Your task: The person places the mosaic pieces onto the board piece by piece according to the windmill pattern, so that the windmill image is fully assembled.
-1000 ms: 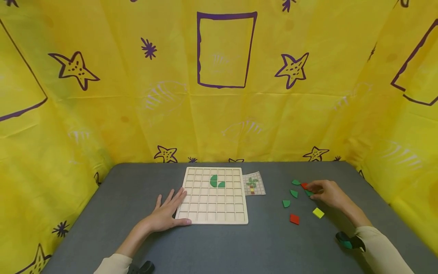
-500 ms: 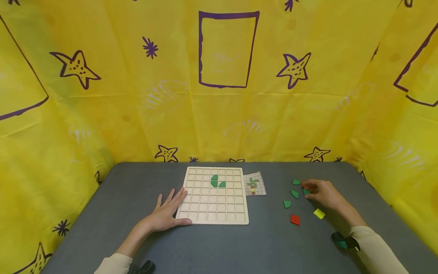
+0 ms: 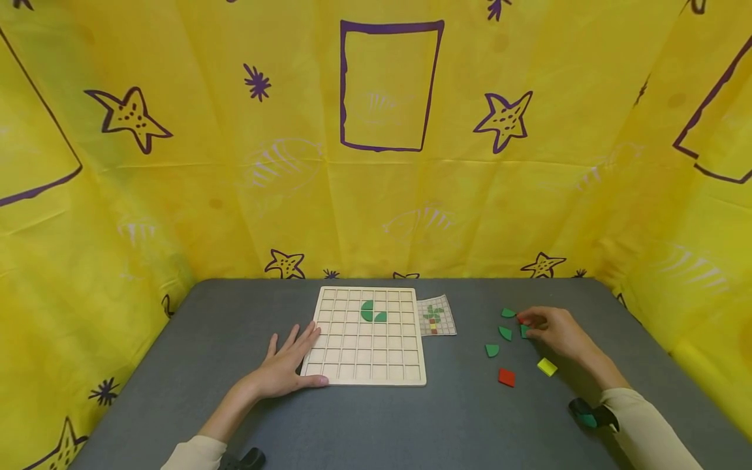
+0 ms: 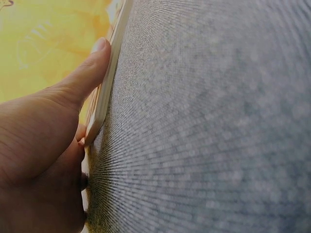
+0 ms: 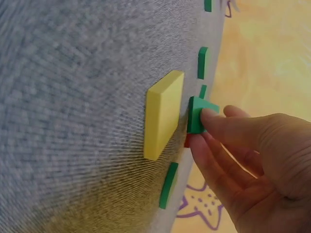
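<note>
Green piece (image 5: 195,116), likely light and stiff: right of the board (image 3: 364,356), your right hand (image 3: 557,331) is pinching it near a handy edge.

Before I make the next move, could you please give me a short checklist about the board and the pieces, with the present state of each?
1. Left hand on the grid board: resting at its left edge and near-left corner; ok.
2. Green piece in the grip of the right hand: pinched; ok.
3. Green piece lifted off the table: cannot tell.
4. Red piece at the right fingertips, free of the grip: partly hidden; cannot tell.
5. Pattern card in sight: beside the board's right edge; ok.
6. Green piece placed on the board: not ok, it is off to the right.
</note>
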Tool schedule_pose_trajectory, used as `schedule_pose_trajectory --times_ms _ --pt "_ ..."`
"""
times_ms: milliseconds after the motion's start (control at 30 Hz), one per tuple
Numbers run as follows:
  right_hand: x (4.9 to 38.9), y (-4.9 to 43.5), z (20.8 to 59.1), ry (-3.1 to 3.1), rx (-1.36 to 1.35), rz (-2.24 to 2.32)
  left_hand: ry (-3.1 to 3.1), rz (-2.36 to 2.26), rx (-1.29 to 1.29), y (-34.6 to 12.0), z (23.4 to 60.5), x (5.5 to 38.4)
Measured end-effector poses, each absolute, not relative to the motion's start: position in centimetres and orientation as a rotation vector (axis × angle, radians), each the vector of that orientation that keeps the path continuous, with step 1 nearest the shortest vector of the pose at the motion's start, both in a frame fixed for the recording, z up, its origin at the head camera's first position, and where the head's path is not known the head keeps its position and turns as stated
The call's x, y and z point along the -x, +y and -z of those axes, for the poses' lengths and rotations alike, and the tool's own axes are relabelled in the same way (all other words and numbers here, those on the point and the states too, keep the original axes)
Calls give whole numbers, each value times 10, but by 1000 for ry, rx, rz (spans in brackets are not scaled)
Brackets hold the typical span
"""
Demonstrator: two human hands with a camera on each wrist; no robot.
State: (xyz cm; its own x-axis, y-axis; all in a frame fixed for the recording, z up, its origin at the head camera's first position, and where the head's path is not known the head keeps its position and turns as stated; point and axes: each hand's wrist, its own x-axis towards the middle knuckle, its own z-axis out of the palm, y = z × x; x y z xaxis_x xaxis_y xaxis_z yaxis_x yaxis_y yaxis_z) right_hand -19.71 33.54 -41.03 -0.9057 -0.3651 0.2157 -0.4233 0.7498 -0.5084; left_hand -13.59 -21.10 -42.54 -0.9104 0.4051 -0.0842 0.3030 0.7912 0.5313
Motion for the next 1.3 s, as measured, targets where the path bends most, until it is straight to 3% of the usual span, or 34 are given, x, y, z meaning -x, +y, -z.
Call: schedule_pose_trajectory --times_ms 1300 --pt "212 288 381 -2853 -799 -753 2790 -758 -532 -210 424 136"
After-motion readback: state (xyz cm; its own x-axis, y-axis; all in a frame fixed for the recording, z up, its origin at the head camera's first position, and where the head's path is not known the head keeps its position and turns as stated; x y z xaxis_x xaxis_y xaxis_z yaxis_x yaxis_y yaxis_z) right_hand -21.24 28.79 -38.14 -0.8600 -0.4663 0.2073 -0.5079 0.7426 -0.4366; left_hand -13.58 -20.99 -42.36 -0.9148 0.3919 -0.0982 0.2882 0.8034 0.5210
